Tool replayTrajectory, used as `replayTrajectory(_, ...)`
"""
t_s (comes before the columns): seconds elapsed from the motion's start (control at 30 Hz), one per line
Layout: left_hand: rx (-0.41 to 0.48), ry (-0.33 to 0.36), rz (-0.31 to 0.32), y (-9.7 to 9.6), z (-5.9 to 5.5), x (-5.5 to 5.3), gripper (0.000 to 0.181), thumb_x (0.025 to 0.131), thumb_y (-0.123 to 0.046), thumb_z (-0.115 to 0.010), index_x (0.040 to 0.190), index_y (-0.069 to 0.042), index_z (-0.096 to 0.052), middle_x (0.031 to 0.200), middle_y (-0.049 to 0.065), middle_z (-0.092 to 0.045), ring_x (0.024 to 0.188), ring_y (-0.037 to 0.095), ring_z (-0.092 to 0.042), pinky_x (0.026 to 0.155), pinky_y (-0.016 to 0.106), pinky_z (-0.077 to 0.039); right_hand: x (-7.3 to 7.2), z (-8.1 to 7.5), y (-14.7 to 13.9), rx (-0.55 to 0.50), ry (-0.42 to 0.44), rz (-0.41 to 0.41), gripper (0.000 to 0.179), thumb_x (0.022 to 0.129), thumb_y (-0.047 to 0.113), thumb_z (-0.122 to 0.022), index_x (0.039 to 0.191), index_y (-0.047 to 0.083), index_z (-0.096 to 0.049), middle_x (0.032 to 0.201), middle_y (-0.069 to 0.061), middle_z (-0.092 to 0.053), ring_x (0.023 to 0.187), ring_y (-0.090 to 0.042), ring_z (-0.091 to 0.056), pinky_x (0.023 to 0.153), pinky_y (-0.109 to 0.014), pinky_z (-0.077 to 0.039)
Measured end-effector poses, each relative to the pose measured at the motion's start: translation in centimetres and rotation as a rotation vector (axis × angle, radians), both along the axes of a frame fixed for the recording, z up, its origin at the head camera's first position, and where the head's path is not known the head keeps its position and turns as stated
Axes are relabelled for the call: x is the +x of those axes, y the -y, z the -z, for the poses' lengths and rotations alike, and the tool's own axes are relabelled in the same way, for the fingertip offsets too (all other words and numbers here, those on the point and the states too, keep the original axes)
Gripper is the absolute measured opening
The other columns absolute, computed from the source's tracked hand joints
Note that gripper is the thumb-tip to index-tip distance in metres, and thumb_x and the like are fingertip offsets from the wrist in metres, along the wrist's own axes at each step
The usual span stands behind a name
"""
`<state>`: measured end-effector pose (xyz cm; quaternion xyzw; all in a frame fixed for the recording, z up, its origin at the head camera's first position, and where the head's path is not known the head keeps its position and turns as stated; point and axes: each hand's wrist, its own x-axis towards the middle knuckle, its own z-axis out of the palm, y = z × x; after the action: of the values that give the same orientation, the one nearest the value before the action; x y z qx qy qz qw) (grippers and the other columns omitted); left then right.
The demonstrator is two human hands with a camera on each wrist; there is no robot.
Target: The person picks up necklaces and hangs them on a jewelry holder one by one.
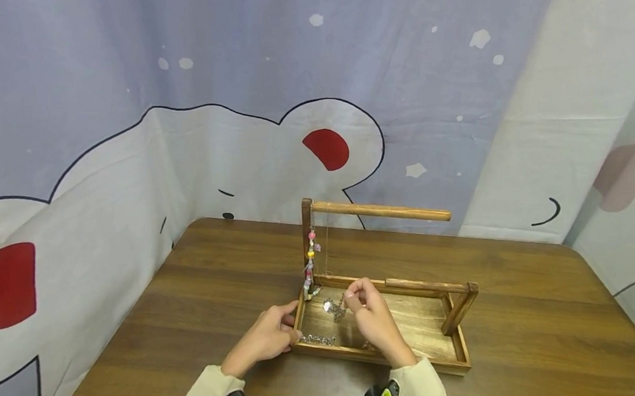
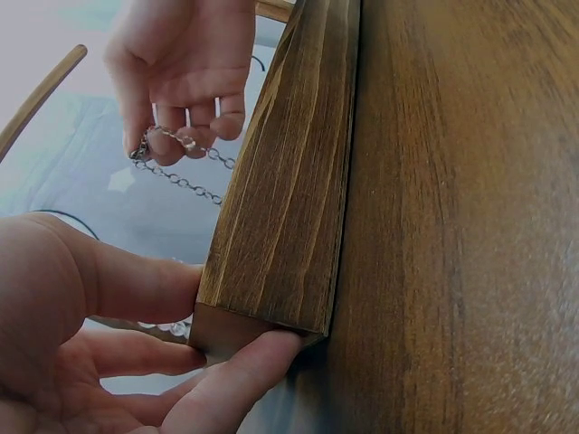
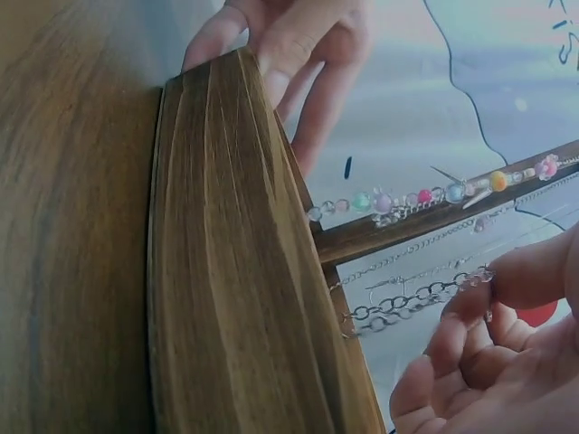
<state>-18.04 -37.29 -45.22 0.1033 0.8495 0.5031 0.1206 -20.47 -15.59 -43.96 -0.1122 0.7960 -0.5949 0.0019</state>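
My right hand (image 1: 372, 323) pinches a silver chain (image 3: 391, 307) between thumb and forefinger above the wooden jewelry stand's tray. In the left wrist view the chain (image 2: 185, 183) hangs in a loop from those fingertips, its lower part hidden behind the tray wall. At the stand's front left corner, my left hand (image 1: 270, 335) grips the tray (image 1: 337, 351), thumb and fingers around the corner. A colorful beaded chain (image 1: 310, 255) hangs from the upper bar's left end, with a thin chain (image 1: 326, 243) beside it.
Another silver chain (image 1: 320, 340) lies along the tray's front left edge. The stand's upper bar (image 1: 385, 211) runs right from a left post; a lower bar (image 1: 424, 285) meets the right post (image 1: 458, 310). Everything stands on a brown wooden table (image 1: 546, 322) before a printed curtain (image 1: 240, 44).
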Motion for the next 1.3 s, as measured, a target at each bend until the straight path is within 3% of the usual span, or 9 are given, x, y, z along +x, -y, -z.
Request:
replayTrajectory(0.3, 0.005, 0.004, 0.005, -0.1, 0.0, 0.0, 0.066, 0.079, 0.0, -0.059, 0.138, 0.009, -0.03, 0.093, 0.017, -0.059, 0.068, 0.014, -0.059, 0.052, 0.027, -0.052, 0.4, -0.3, 0.4, -0.043, 0.018, -0.02, 0.005, 0.095, 0.01, -0.046, 0.093, 0.006, -0.049, 0.078, -0.014, -0.055, 0.076, -0.032, -0.053, 0.066, -0.031, -0.043)
replayTrajectory(0.57, 0.011, 0.007, -0.006, 0.2, -0.1, 0.1, 0.066, 0.079, 0.001, -0.06, 0.137, 0.01, -0.03, 0.093, 0.018, -0.059, 0.067, 0.014, -0.059, 0.051, 0.027, -0.052, 0.8, -2.1, 0.8, 0.095, -0.149, 0.034, 0.006, 0.091, 0.013, -0.055, 0.091, 0.007, -0.055, 0.073, -0.002, -0.053, 0.062, -0.013, -0.047, 0.055, -0.024, -0.042)
replayTrajectory(0.83, 0.01, 0.014, -0.008, 0.2, 0.0, 0.0, 0.067, 0.079, 0.001, -0.06, 0.138, 0.01, -0.03, 0.093, 0.017, -0.059, 0.069, 0.014, -0.059, 0.051, 0.027, -0.052, 1.3, -5.3, 0.9, 0.16, -0.269, 0.029, 0.009, 0.091, 0.016, -0.055, 0.087, 0.008, -0.056, 0.071, -0.001, -0.055, 0.06, -0.011, -0.049, 0.055, -0.024, -0.044)
replayTrajectory(1.03, 0.011, 0.012, -0.012, 0.1, -0.1, 0.0, 0.067, 0.078, 0.001, -0.06, 0.137, 0.01, -0.031, 0.093, 0.017, -0.058, 0.069, 0.016, -0.059, 0.052, 0.028, -0.052, 0.7, -7.7, 0.8, 0.218, -0.378, 0.039, 0.004, 0.09, 0.011, -0.056, 0.087, 0.009, -0.056, 0.069, -0.001, -0.053, 0.056, -0.01, -0.045, 0.051, -0.023, -0.041)
replayTrajectory(1.3, -0.001, 0.007, -0.012, 0.0, 0.2, 0.0, 0.067, 0.078, 0.001, -0.06, 0.137, 0.01, -0.031, 0.093, 0.017, -0.058, 0.068, 0.015, -0.059, 0.052, 0.026, -0.052, -0.5, -10.1, -0.1, 0.29, -0.382, 0.057, 0.007, 0.091, 0.014, -0.055, 0.088, 0.009, -0.057, 0.07, 0.0, -0.052, 0.056, -0.013, -0.045, 0.052, -0.025, -0.04)
